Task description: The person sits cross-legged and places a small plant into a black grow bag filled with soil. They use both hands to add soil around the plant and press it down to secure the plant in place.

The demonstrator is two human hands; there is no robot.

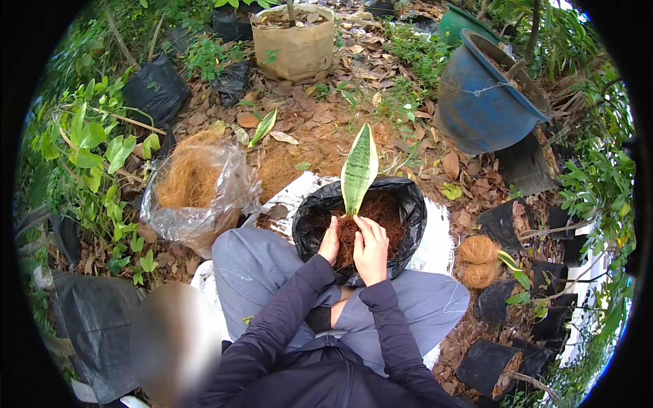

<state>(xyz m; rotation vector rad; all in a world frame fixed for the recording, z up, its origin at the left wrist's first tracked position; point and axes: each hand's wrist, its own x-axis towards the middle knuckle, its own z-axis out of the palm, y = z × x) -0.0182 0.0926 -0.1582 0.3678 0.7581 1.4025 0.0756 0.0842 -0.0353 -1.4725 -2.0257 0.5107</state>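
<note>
A snake plant leaf with yellow edges (359,168) stands upright in a ball of brown coir and soil (349,237). My left hand (329,241) cups the ball's left side, and my right hand (371,249) lies on its right side with the fingertips near the leaf's base. Both hands are over a black plastic bag (414,204) with its mouth wide, holding loose brown growing medium (386,206). The bag sits in front of my crossed legs on a white sheet (433,239). The undersides of both hands are hidden.
A clear plastic bag of coconut fibre (189,176) stands at the left. Beyond lies a loose snake plant leaf (264,127). Two fibre balls (479,261) rest at the right near black grow bags (487,364). A blue tub (484,102) and a beige fabric pot (293,46) stand farther back.
</note>
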